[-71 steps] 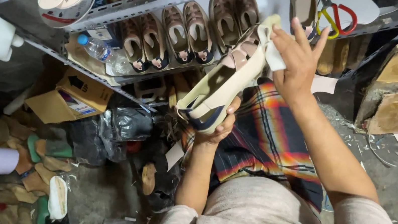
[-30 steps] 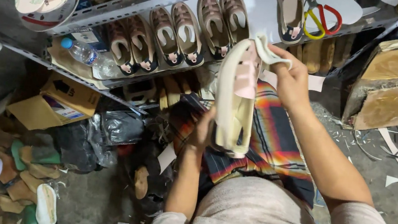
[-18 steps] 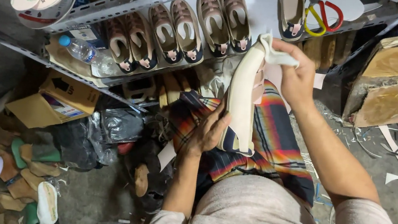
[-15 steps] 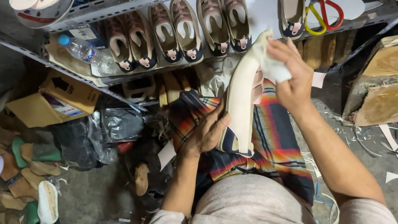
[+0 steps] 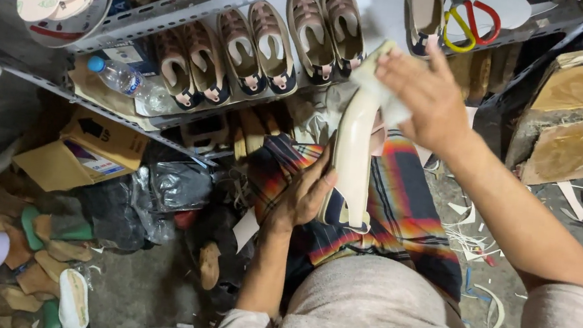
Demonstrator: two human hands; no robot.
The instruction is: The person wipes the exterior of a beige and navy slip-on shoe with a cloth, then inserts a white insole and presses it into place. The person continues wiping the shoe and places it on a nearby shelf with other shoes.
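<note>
Above the metal shelf with its row of finished shoes, the step in hand looks like wiping a cream shoe sole held upright over the lap. The left hand wraps its lower edge, fingers curled shut on it. The right hand presses a pale cloth against its top end, so the next stroke likely needs steady bracing from below.

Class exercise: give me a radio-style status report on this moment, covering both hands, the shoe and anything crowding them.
Left hand grips cream shoe, sole side up. Right hand presses pale cloth on its toe end. Shelf of finished shoes close behind; nothing between the hands.
</note>
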